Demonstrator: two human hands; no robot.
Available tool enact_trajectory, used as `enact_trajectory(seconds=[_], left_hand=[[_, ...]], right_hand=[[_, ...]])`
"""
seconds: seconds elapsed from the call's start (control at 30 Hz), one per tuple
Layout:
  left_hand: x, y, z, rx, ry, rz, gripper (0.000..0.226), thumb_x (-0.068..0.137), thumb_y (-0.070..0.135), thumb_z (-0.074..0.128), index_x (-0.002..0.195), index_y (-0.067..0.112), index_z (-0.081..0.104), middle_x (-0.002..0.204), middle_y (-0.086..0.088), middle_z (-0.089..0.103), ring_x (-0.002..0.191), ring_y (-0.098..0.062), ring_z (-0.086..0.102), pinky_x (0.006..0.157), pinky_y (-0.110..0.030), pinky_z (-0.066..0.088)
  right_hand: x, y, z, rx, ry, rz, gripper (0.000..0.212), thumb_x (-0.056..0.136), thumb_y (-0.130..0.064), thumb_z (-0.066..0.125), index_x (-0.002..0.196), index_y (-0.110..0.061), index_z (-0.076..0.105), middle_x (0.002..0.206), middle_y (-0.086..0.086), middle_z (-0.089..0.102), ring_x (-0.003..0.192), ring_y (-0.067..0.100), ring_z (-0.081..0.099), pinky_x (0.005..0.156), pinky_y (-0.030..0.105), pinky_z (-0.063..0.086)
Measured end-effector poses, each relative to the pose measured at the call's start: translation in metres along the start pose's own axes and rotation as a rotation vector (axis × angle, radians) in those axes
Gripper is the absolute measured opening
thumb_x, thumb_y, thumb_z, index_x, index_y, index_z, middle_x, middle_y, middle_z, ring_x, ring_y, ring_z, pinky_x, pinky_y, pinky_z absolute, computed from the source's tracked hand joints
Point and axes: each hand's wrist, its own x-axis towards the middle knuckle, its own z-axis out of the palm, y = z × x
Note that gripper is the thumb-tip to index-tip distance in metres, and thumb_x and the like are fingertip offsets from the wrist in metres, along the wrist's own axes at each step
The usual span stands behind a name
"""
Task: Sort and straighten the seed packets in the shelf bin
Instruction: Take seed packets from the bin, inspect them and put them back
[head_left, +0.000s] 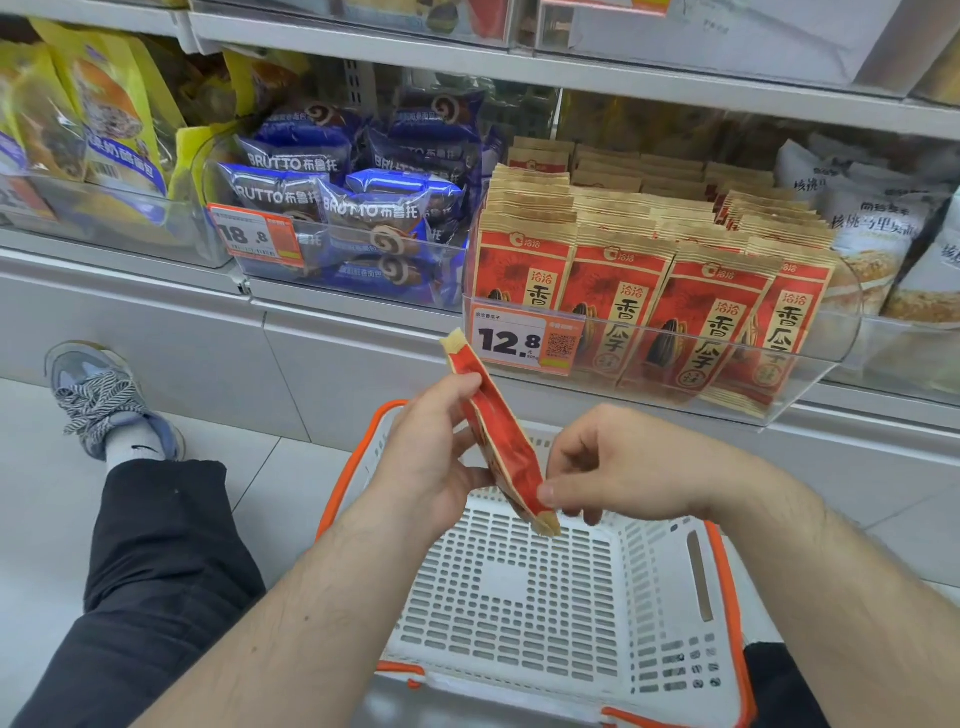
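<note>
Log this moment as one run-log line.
left hand: grips red paper seed packet | right hand: pinches its lower end | over white plastic basket | clear shelf bin: packets upright in rows

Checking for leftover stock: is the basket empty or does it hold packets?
Empty as far as visible: the basket floor shows bare; the only packet nearby is held above it by both hands.

Your left hand (426, 457) and right hand (618, 467) hold one seed packet (498, 441) edge-on above the basket (519, 597). Behind it, the shelf bin (810, 358) holds rows of packets (623, 244); bread bin (343, 270) lies left.
</note>
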Motion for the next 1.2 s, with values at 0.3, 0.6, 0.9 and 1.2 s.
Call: enact_trajectory(seconds=[0.3, 0.6, 0.9, 1.2], left_hand=[[0.000, -0.001, 0.000, -0.044, -0.020, -0.011, 0.016, 0.094, 0.026, 0.059, 0.081, 0.019, 0.066, 0.093, -0.008, 0.068, 0.099, -0.029, 0.064, 0.085, -0.058, 0.052], [0.000, -0.006, -0.007, -0.122, -0.166, -0.135, 0.025, 0.070, 0.029, 0.063, 0.083, 0.008, 0.064, 0.086, -0.017, 0.064, 0.083, -0.032, 0.061, 0.079, -0.044, 0.051], [-0.002, -0.008, -0.001, -0.072, -0.170, -0.161, 0.043, 0.103, 0.034, 0.043, 0.111, 0.001, 0.068, 0.107, -0.020, 0.073, 0.095, -0.035, 0.072, 0.085, -0.048, 0.057], [-0.005, -0.004, -0.006, 0.165, -0.132, -0.068, 0.038, 0.107, 0.034, 0.039, 0.121, 0.012, 0.066, 0.105, -0.013, 0.076, 0.096, -0.028, 0.074, 0.086, -0.047, 0.058]], right_hand=[[0.001, 0.005, 0.003, -0.053, -0.049, -0.036, 0.023, 0.098, -0.013, 0.057, 0.080, -0.004, 0.066, 0.068, 0.003, 0.070, 0.049, -0.002, 0.052, 0.050, 0.012, 0.036], [0.013, 0.026, 0.001, 0.407, 0.043, 0.028, 0.038, 0.070, -0.040, 0.086, 0.087, -0.015, 0.062, 0.081, -0.001, 0.068, 0.077, 0.017, 0.064, 0.068, 0.030, 0.048], [0.032, 0.035, 0.028, 0.701, 0.027, 0.136, 0.050, 0.078, -0.023, 0.078, 0.125, -0.017, 0.058, 0.104, 0.008, 0.075, 0.090, 0.023, 0.072, 0.078, 0.040, 0.058], [0.031, 0.026, 0.023, 0.455, 0.359, 0.075, 0.015, 0.089, -0.031, 0.071, 0.098, -0.019, 0.070, 0.091, -0.005, 0.075, 0.079, 0.004, 0.067, 0.065, 0.019, 0.047]])
